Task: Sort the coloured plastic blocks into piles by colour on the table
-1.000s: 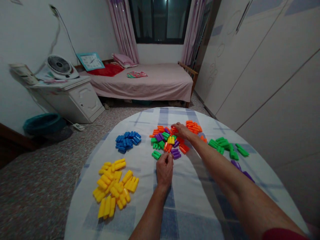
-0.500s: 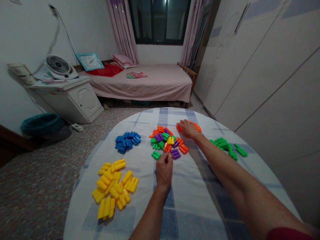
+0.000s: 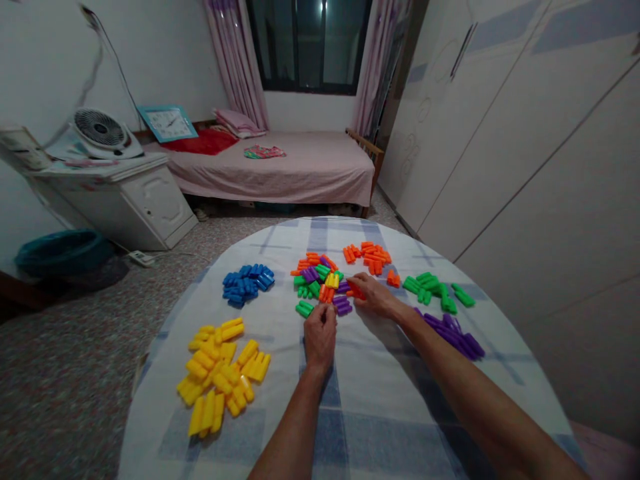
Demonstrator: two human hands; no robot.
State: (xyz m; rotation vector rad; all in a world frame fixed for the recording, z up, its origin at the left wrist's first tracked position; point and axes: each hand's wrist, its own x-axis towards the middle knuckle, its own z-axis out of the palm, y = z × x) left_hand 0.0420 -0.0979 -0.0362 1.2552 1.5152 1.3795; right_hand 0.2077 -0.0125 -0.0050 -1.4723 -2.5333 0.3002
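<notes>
A mixed pile of orange, green, purple and yellow plastic blocks (image 3: 315,277) lies mid-table, each block shaped like joined tubes. At its right edge, my right hand (image 3: 373,293) has its fingers closed on an orange plastic block (image 3: 354,291), partly hidden under them. My left hand (image 3: 320,333) rests at the pile's near edge with its fingers curled together; what they hold, if anything, is hidden. Beside its fingertips are a green block (image 3: 304,309) and a purple block (image 3: 343,305).
Sorted blocks surround the pile: blue blocks (image 3: 245,285) and yellow blocks (image 3: 220,373) to the left, orange blocks (image 3: 375,257) behind, green blocks (image 3: 433,290) and purple blocks (image 3: 455,335) to the right. A checked cloth (image 3: 280,427) covers the round table.
My right hand has come back from the orange group to the mixed pile, uncovering that group. The purple group has come into sight. My left hand stays by the pile.
</notes>
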